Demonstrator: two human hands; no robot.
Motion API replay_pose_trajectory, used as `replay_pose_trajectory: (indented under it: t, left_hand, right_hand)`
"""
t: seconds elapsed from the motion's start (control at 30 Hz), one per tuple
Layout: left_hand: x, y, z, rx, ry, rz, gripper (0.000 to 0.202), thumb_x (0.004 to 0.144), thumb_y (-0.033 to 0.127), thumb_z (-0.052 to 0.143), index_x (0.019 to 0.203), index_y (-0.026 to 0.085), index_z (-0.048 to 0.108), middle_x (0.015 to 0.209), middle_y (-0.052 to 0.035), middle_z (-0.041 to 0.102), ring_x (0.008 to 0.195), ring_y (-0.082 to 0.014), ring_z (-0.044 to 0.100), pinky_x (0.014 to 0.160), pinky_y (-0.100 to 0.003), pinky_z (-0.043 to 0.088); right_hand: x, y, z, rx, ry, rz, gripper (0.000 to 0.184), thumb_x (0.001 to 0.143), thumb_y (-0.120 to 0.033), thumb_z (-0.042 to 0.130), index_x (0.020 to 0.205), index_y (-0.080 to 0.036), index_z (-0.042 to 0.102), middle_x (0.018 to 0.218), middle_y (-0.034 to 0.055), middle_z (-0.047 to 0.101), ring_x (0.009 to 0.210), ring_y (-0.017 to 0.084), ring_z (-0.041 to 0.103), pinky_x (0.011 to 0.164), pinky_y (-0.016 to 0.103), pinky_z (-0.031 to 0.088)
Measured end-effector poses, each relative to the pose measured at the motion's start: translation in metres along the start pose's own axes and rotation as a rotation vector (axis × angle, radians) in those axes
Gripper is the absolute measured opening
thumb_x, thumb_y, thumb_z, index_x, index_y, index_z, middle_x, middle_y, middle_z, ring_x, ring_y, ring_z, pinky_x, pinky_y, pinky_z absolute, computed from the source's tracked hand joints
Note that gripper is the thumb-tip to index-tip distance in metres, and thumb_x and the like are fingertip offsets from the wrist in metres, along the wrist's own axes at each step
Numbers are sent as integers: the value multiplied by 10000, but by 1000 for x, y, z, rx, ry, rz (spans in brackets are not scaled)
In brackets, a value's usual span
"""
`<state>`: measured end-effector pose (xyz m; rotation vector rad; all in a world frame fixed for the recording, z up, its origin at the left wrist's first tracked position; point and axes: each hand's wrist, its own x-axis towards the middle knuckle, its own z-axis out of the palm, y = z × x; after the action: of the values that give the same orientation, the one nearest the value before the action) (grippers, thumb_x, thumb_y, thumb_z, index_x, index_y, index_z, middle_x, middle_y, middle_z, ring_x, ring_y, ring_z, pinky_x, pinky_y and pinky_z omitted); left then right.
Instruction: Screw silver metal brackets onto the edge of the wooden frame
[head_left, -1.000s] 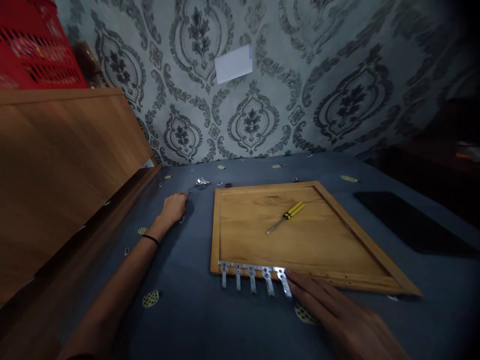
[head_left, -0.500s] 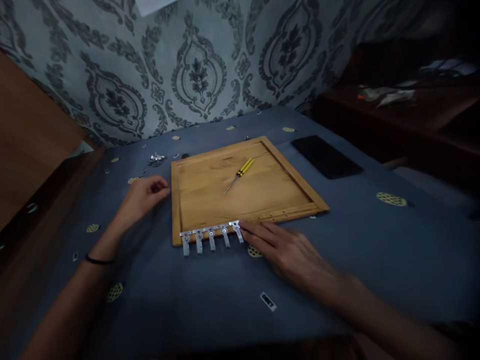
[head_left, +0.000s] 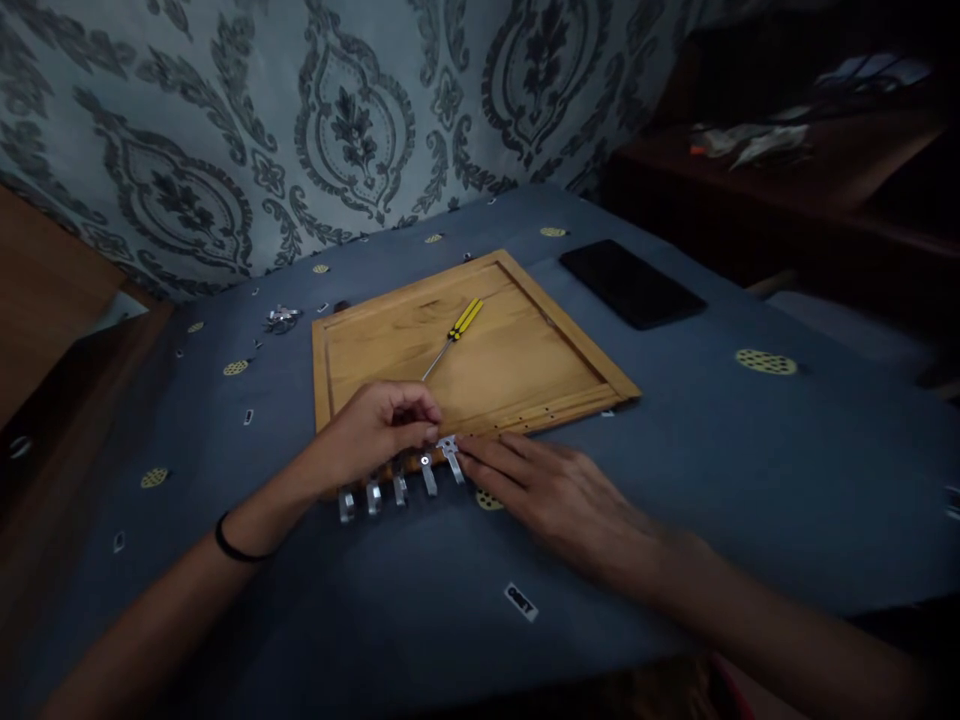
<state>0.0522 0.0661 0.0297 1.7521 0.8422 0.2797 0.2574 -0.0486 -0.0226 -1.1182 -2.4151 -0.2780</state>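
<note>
A wooden panel point(head_left: 517, 345) with a raised frame lies on the cloth-covered surface. Along its near edge sits a row of several metal brackets point(head_left: 428, 478), their curved arms jutting over the edge. My right hand point(head_left: 559, 490) steadies the rightmost metal bracket point(head_left: 452, 460) at its right side with its fingertips; the thumb is hidden. My left hand point(head_left: 379, 425) hovers over the row, thumb and forefinger pinched just left of that bracket. Whatever the pinch holds is too small to make out. A screwdriver point(head_left: 457, 332) with a yellow and black handle rests on the panel.
A small pile of metal pieces point(head_left: 282, 319) lies beyond the panel's left corner. To the right rests a flat black object point(head_left: 632, 283). Patterned wallpaper point(head_left: 352, 120) rises behind, and a dark wooden furniture top point(head_left: 832, 165) stands at the right.
My left hand has moved right, from beside the panel to above the brackets. My right hand stays at the rightmost bracket. The view has shifted slightly.
</note>
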Motion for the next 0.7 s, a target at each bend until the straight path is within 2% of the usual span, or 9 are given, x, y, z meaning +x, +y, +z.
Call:
replay_pose_trajectory:
  t: [0.23,0.47,0.63,0.7]
  left_hand:
    - [1,3,2,28,-43,2,74,814,229,665,837,160,648,706,39,585,650,-101,518,622,-217,413]
    - [3,1,2,61,-84,-18,49,833,192,649,854,151,668,760,14,631,696,-111,552,647,-217,426]
    - [5,-2,2,91,-115,-19,61,854,198,633,858,151,671,760,7,636,684,-114,559,632,-218,429]
    - [6,-1,3,112,-109,-4,62,854,197,636,855,152,678,758,9,639,681,-111,560,632,-214,431]
  right_hand:
    - [-2,1,4,18,55,-7,311,927,2,504,1156,-101,687,1203,112,771,893,206,711,652,308,603]
    - [-3,1,2,39,3,9,397,894,41,472,1195,-101,688,1246,117,756,909,211,705,642,319,611]
    - [-3,1,4,18,7,12,354,945,6,457,1164,-127,702,1236,103,763,934,193,700,709,301,615]
    - [-3,1,5,20,4,7,323,955,-14,473,1156,-125,700,1238,110,759,929,200,696,687,305,610]
